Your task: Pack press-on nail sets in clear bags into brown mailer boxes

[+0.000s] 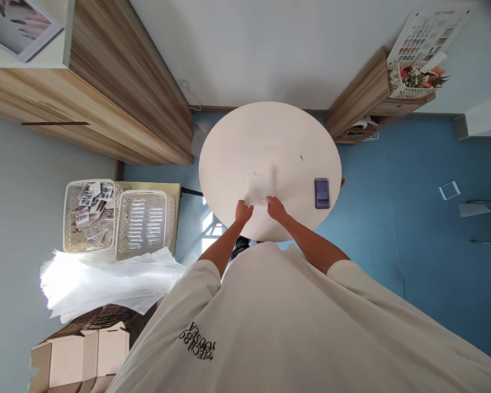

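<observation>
A thin, see-through plastic sheet (257,188), perhaps a flat bag, lies on the round white table (233,142). A narrow pale strip (272,179) runs along its right side. My left hand (244,211) is at the sheet's lower left corner, its fingers drawn together on the edge. At the lower right corner, my right hand (276,207) has its fingertips pinched on the plastic. The sheet's near edge lies between the two hands. Further right on the table rests a dark rectangular object (322,193), blurred, perhaps a phone.
To the left stand two white baskets, one with small printed packets (92,210), the other (166,218) with clear packs. White sheets (110,281) and cardboard boxes (85,355) are stacked nearer me. Wooden cabinets (135,82) flank the table. A small frame (449,190) lies on the blue floor.
</observation>
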Demonstrator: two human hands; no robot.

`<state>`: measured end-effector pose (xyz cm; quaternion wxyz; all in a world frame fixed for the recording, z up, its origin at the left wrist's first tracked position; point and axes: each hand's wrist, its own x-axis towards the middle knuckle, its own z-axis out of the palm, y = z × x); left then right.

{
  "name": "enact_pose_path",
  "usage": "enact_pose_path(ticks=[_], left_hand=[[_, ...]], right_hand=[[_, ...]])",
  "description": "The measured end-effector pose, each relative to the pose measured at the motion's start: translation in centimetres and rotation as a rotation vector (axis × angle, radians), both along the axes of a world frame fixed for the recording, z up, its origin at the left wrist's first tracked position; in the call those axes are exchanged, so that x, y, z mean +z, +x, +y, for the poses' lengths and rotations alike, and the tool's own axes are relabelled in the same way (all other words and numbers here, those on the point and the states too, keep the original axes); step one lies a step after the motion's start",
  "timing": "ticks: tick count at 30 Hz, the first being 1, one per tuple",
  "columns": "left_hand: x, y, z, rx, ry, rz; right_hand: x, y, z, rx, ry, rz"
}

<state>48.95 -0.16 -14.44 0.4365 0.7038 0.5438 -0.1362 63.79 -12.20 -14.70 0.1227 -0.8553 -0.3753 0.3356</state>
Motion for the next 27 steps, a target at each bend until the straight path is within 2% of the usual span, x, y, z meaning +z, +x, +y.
enact_pose_path(ticks=[4,9,14,16,19,24,27], left_hand=[[-0.7,0.6,0.2,0.084,-0.118,-0.007],[-1.5,1.2,-0.2,0.118,-0.149,-0.047],[-2.1,1.7,-0.4,0.324,-0.220,-0.151],[-2.2,1.9,-0.3,0.360,-0.236,-0.162],[-2.2,2.1,0.0,0.327,-0.221,-0.161],[-2.0,1.9,0.5,0.256,-0.183,-0.117],[-1.7,1.9,0.5,0.237,-0.169,-0.129]], right_hand=[[0.0,0.8,0.9,0.022,-0.090,0.034],[0.4,0.6,1.2,0.090,-0.138,-0.029],[0.9,0.0,1.2,0.152,-0.167,-0.129],[1.2,-0.1,1.3,0.195,-0.177,-0.177],[1.6,0.1,1.3,0.310,-0.191,-0.238],[2.1,0.5,1.6,0.587,-0.232,-0.274],[2.0,0.4,2.2,0.622,-0.255,-0.274]])
